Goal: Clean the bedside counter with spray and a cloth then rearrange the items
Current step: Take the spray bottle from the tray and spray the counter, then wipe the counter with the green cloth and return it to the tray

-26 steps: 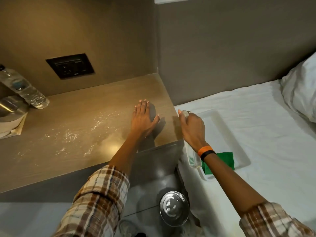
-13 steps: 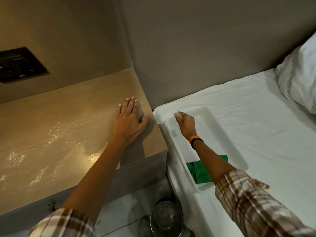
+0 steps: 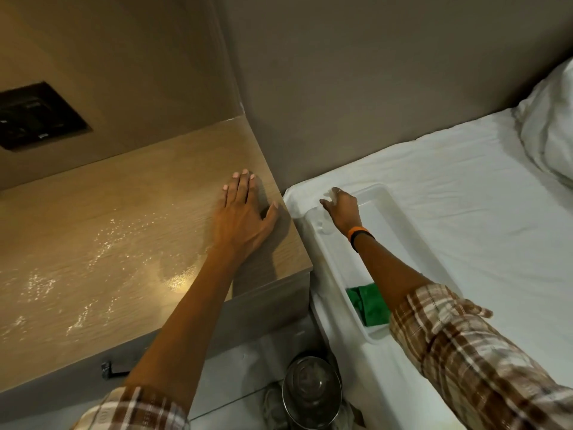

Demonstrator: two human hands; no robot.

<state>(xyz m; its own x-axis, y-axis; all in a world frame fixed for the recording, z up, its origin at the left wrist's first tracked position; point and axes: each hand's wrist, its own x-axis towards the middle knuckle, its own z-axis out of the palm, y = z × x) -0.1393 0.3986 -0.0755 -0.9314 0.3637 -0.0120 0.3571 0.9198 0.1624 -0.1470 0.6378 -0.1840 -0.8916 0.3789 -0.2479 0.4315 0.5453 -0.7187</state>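
Observation:
The wooden bedside counter (image 3: 130, 212) is speckled with wet spray droplets. My left hand (image 3: 242, 215) lies flat on it, fingers spread, near its right edge. On the bed beside it sits a white plastic tray (image 3: 390, 231). My right hand (image 3: 342, 209) reaches into the tray's far left corner, curled around the top of a clear spray bottle (image 3: 325, 226), which is mostly hidden under the hand. A folded green cloth (image 3: 369, 305) lies in the tray's near end, partly covered by my right forearm.
A dark socket panel (image 3: 34, 116) is set in the wall above the counter. A white sheet (image 3: 465, 197) covers the bed, with a pillow (image 3: 552, 125) at the far right. A round metal bin lid (image 3: 311, 389) sits on the floor between counter and bed.
My right hand has carried the spray bottle from beside the counter's edge into the tray's far corner. The left hand stays flat on the counter. The view has swung right.

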